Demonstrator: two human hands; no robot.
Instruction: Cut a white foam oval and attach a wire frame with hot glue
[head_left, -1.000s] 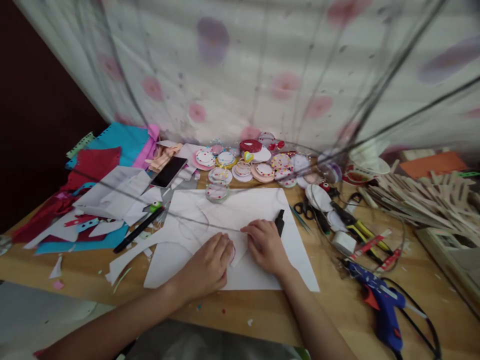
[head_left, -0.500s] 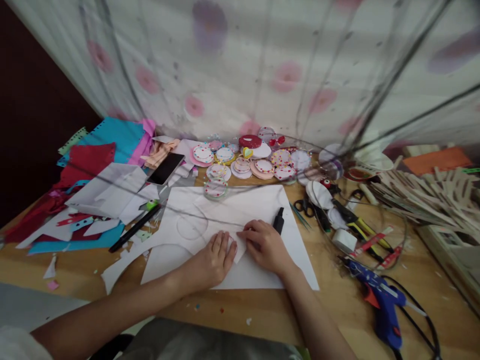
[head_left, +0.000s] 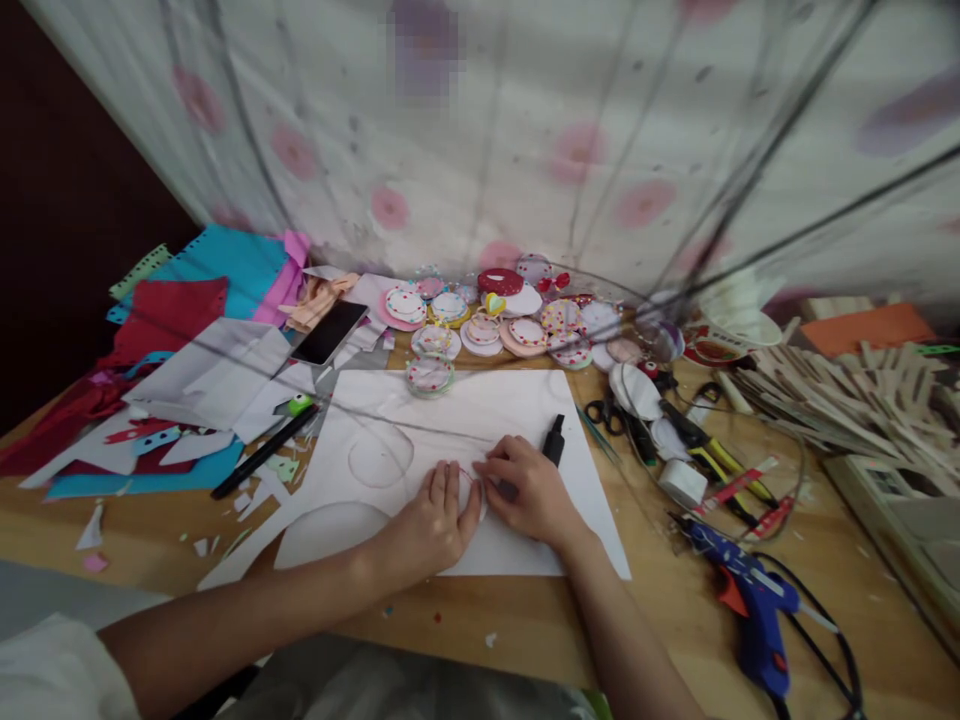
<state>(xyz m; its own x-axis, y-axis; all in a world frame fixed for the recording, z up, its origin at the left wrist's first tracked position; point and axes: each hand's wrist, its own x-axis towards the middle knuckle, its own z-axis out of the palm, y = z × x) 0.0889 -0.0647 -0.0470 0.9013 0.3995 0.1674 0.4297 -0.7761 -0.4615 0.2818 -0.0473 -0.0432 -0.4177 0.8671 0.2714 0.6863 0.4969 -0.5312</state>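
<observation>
Ahead of right hand [head_left: 529, 490], bare paper [head_left: 514, 405] to edge

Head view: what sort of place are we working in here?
Likely a handicraft corner: a blue glue gun and a pile of pale sticks lie on the right, and small decorated discs cluster along the back.

I see a pale wooden table [head_left: 540, 620], its surface crowded. 1 large white paper sheet [head_left: 480, 405] lies flat near the front edge. To its left is 1 black pen [head_left: 259, 460] among scattered paper scraps [head_left: 90, 527]; behind it, a cluster of round decorated pieces [head_left: 525, 333]. To its right lie scissors [head_left: 613, 420], black-and-yellow pliers [head_left: 709, 460] and 1 blue glue gun [head_left: 761, 615], with a heap of wooden sticks [head_left: 862, 400] farther back.
</observation>
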